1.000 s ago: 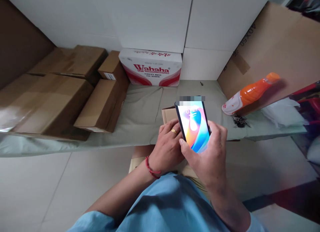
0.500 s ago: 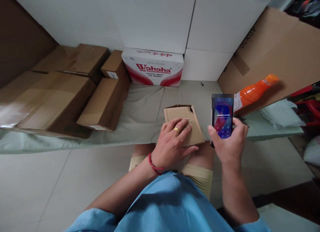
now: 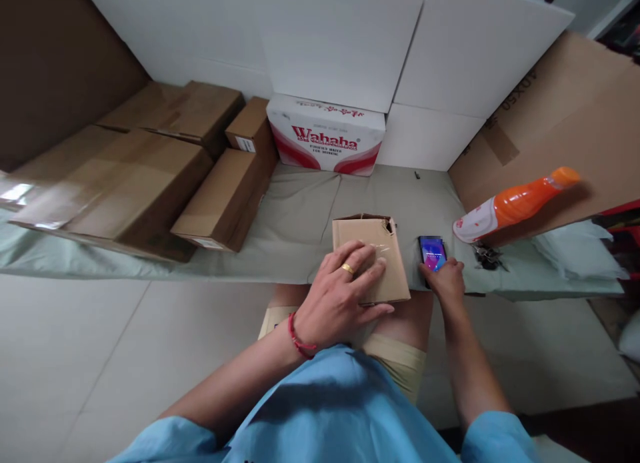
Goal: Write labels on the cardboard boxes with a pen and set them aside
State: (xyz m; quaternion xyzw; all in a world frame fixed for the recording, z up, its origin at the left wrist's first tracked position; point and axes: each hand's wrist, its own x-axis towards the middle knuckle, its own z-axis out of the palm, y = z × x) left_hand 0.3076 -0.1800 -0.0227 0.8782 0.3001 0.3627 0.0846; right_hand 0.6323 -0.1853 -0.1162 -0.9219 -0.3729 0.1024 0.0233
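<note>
A small cardboard box (image 3: 393, 276), torn at its far right corner, sits at the front edge of the cloth-covered surface. My left hand (image 3: 345, 276) lies flat on top of it, fingers stretched out, with a gold ring and a red cord bracelet. To the right, my right hand (image 3: 447, 280) grips the lower end of a smartphone (image 3: 432, 252) with its screen lit. The phone is low, at the cloth near the front edge; whether it rests fully on the cloth I cannot tell. Beyond that hand lies a bunch of keys (image 3: 487, 256).
An orange bottle (image 3: 520, 200) stands right of the phone, beside white packets (image 3: 580, 250). Brown cartons (image 3: 135, 183) and a narrower box (image 3: 217, 200) fill the left side. A Wahaha carton (image 3: 327, 136) stands against the white panels. A large cardboard sheet (image 3: 560, 130) walls the right.
My right hand has lowered the phone from in front of the bottle down to the cloth, uncovering the bottle's label and the keys. My left hand stays on the box. The view has shifted slightly.
</note>
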